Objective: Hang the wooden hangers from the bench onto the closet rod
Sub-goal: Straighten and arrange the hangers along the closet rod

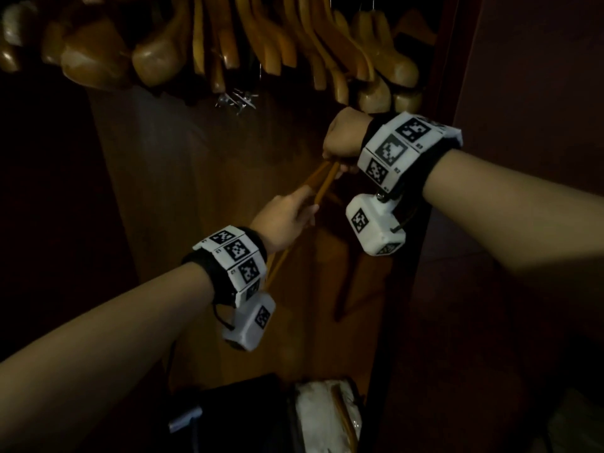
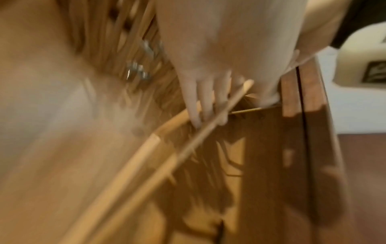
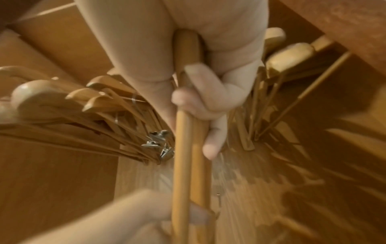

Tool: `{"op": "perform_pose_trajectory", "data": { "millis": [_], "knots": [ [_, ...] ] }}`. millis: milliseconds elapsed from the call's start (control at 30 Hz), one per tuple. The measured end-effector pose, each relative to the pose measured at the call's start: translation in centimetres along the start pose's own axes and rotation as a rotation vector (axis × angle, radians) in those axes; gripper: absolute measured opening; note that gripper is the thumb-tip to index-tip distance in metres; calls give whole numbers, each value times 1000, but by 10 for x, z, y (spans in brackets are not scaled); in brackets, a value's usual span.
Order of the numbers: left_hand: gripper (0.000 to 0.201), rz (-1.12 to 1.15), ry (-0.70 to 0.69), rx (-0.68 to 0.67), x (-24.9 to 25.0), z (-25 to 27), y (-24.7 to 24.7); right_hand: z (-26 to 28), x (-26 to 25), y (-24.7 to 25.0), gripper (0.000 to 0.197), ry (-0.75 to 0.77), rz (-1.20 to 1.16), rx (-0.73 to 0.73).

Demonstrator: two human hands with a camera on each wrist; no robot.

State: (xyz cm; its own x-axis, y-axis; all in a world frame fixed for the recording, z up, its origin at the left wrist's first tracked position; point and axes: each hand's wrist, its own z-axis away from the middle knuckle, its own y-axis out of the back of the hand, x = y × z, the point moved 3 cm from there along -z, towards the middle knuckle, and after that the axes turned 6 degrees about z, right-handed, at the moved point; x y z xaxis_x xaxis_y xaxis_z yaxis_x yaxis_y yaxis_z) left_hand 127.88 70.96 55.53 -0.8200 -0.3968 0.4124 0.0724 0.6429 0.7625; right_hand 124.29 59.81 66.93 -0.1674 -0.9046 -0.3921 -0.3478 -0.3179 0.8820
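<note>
Hangers (image 1: 322, 183), two wooden ones by the look, are gripped at both ends by the right hand (image 1: 343, 138) and left hand (image 1: 287, 220) below the full row (image 1: 228, 44), so next probably separating one and hooking it.

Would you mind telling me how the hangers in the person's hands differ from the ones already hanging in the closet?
The held hangers are gripped by both the right hand and the left hand; the hanging hangers are touched by neither. The held hangers slant low in front of the closet's back panel, while the hanging hangers sit packed in a row above. Both groups are light brown wood.
</note>
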Motion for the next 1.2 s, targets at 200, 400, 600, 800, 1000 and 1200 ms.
{"op": "perform_pose_trajectory", "data": {
  "millis": [200, 400, 600, 800, 1000, 1200],
  "knots": [
    [22, 58, 292, 189, -27, -2, 8, 1, 22, -7, 69, -62, -298, -17],
    [22, 479, 539, 392, -67, 3, 26, 9, 44, -48, 52, -67, -91, -260],
    [27, 709, 405, 509, -59, 9, 44, 10, 43, -94, 42, -93, 15, -476],
    [27, 871, 312, 585, -56, 19, 58, 5, 28, -142, 55, -81, -21, -593],
    [25, 1060, 291, 610, -49, 31, 61, 13, 17, -187, 71, -218, -262, -780],
    [20, 898, 491, 733, -73, 40, 72, 14, 10, -191, 30, -302, -350, -700]
  ]
}}
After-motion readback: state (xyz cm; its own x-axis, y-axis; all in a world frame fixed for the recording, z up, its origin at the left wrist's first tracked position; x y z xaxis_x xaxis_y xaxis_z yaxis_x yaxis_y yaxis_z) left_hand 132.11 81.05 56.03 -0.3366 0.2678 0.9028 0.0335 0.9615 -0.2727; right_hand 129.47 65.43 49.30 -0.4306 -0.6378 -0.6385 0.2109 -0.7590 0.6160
